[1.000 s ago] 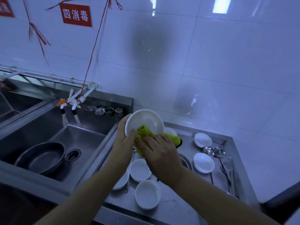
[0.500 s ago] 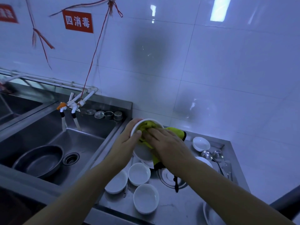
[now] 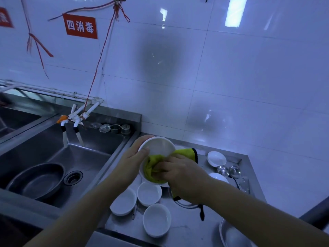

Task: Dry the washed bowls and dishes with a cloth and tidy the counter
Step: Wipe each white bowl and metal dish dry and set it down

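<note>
My left hand grips the rim of a white bowl, held tilted above the steel counter. My right hand pinches a yellow-green cloth bunched inside the bowl's lower part; a cloth corner with a dark edge sticks out behind. Three white bowls stand below the hands: one at the left, one in the middle, one nearest me.
Small white dishes and two metal ladles lie at the counter's right. A steel sink to the left holds a dark metal basin, with taps above. A metal plate shows at the bottom right.
The cloth and my right hand slid from the bowl's upper part down into its lower part. The bowl's upper inside now shows bare, and the hands sit a little lower.
</note>
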